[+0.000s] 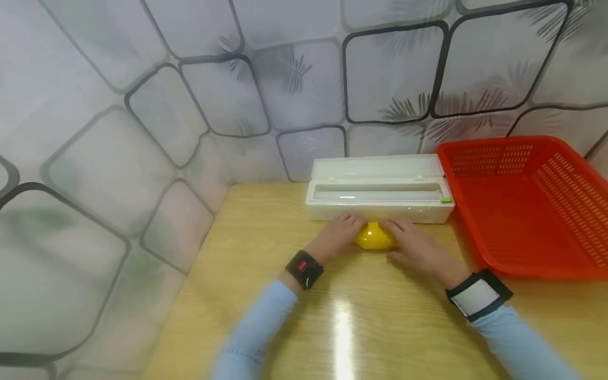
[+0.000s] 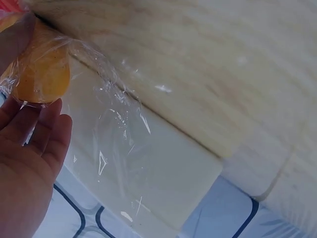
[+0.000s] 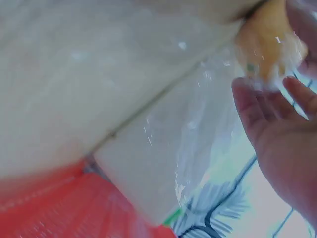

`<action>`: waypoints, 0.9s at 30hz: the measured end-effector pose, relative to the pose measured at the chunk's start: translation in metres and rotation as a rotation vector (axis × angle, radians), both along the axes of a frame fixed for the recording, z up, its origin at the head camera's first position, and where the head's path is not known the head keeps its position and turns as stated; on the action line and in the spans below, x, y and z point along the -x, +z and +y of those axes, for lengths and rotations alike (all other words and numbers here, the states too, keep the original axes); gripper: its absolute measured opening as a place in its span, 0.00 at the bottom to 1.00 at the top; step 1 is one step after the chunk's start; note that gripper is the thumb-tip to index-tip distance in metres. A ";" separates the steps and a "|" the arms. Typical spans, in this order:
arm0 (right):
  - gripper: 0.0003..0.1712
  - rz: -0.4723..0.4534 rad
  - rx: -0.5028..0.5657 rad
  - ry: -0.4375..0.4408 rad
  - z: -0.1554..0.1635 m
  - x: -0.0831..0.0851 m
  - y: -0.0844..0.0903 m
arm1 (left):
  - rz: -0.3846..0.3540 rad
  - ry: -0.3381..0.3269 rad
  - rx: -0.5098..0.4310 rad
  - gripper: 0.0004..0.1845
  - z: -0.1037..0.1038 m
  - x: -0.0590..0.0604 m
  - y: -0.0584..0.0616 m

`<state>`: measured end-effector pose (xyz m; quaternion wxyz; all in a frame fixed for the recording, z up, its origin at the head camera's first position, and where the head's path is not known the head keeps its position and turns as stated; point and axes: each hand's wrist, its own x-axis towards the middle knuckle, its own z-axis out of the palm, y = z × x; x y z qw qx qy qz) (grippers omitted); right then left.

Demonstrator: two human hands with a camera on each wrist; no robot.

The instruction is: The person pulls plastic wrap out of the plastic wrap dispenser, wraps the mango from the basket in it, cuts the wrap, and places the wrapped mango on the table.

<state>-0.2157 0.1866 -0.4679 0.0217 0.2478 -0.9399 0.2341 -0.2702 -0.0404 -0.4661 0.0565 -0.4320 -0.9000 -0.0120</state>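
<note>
A glossy yellow rounded thing (image 1: 375, 237) sits between my two hands, in front of a long white cling film dispenser (image 1: 427, 214). My left hand (image 1: 336, 238) holds its left side and my right hand (image 1: 421, 248) holds its right side. In the left wrist view clear cling film (image 2: 116, 116) covers the yellow thing (image 2: 47, 74) and stretches across the dispenser's front. The left thumb lies over the film, with the fingers beneath. The right wrist view shows the right fingers (image 3: 257, 101) at the thing's lower edge. What the yellow thing is, I cannot tell.
The dispenser's lid (image 1: 377, 167) stands raised at the back, with a white roll (image 1: 377, 195) inside and a green slider (image 1: 445, 200) at its right end. To the right, a red plastic basket (image 1: 522, 211) stands close against it. A patterned wall (image 1: 304, 79) rises behind the wooden table (image 1: 266, 221).
</note>
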 end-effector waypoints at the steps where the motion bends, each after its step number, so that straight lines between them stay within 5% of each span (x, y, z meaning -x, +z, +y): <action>1: 0.39 -0.007 0.008 -0.007 -0.001 0.001 -0.002 | -0.016 0.002 -0.019 0.30 0.000 0.001 0.000; 14: 0.31 -0.017 0.183 0.028 0.003 0.012 0.001 | -0.326 0.034 -0.262 0.33 -0.010 0.003 0.002; 27: 0.31 -0.050 0.191 0.045 0.008 0.014 -0.001 | -0.340 -0.047 -0.365 0.29 -0.017 -0.001 0.003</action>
